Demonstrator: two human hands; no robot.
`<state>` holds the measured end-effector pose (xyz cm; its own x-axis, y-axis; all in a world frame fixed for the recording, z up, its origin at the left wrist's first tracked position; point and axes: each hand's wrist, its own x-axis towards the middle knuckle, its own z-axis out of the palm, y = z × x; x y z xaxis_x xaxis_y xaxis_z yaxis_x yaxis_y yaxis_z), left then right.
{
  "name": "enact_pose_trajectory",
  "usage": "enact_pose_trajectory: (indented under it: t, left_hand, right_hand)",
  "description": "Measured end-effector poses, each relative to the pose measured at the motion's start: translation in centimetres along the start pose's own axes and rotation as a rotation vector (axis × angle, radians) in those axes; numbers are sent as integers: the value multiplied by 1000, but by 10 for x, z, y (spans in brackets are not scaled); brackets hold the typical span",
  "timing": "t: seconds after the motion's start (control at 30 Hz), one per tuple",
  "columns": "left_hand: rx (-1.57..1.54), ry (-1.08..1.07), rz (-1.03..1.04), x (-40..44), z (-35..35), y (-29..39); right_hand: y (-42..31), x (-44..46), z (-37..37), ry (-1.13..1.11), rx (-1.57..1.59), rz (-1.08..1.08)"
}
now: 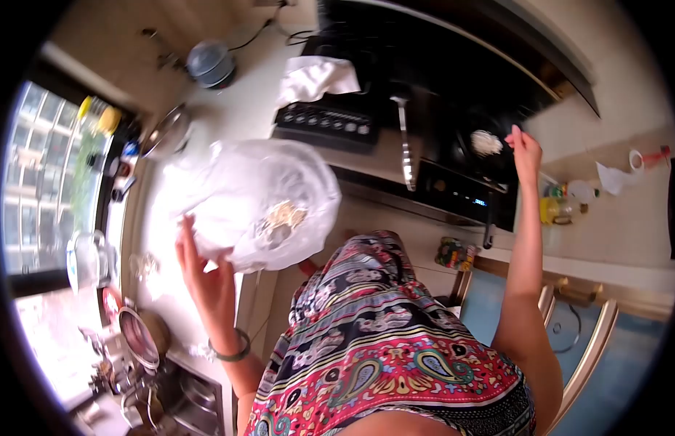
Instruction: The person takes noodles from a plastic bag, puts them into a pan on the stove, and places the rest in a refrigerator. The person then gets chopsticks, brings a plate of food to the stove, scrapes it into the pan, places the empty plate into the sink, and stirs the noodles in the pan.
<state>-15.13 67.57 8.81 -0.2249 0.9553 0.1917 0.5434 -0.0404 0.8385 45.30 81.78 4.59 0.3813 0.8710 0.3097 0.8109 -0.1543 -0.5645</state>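
My left hand (206, 280) grips the near edge of a white translucent plastic bag (235, 189) between thumb and fingers. The bag hangs open in front of me, and pale, flaky dry pieces (285, 216) lie at its bottom. On the far right my right hand (525, 151) is held over the cooktop, its fingertips pinched together; whether something small is between them is hidden. Just left of those fingers, a small white heap (485, 143) sits in a dark pan (468, 156).
A long-handled metal ladle (405, 138) lies across the stove (392, 156), beside a white cloth (319, 78). A kettle-like blue-grey container (211, 64) stands on the back counter. Bottles (563, 209) stand right of the stove. Pots (141, 338) and a sink (195, 396) are at lower left.
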Motion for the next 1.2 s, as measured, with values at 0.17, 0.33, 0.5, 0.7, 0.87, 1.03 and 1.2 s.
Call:
enact_pose_trajectory:
  t: [0.17, 0.33, 0.5, 0.7, 0.87, 1.03, 1.2]
  left_hand:
    - [128, 22, -196, -9, 2, 26]
    - [194, 22, -129, -22, 6, 21]
    - [116, 89, -107, -28, -3, 36]
    - [208, 146, -132, -41, -43, 15]
    - [125, 161, -74, -48, -56, 2]
    - [-96, 247, -70, -41, -63, 2]
    - [-235, 223, -22, -18, -65, 13]
  right_hand:
    - [-139, -79, 48, -239, 275, -129]
    - [-182, -138, 108, -520, 296, -223]
    - [-126, -221, 229, -876, 444, -461]
    - [-188, -237, 227, -984, 463, -258]
    - [-212, -245, 222, -981, 477, -279]
    - [-230, -258, 222, -1027, 388, -536]
    - [-243, -272, 258, -1335, 615, -479]
